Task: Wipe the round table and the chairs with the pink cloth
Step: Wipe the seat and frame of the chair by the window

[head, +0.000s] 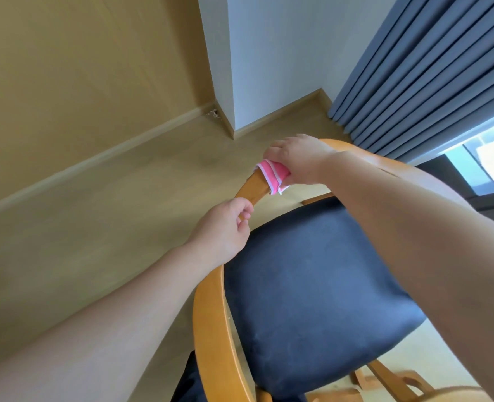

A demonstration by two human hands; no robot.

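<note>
A wooden armchair with a curved back rail and a dark blue seat cushion fills the lower middle of the view. My right hand holds the pink cloth wrapped over the top of the curved rail. My left hand grips the same rail a little lower, to the left of the cloth, fingers curled round the wood. The round table is out of sight.
Light wood floor spreads to the left. A white wall corner with skirting stands behind the chair. Grey-blue curtains hang at the upper right beside a bright window. Part of another wooden chair shows at the bottom right.
</note>
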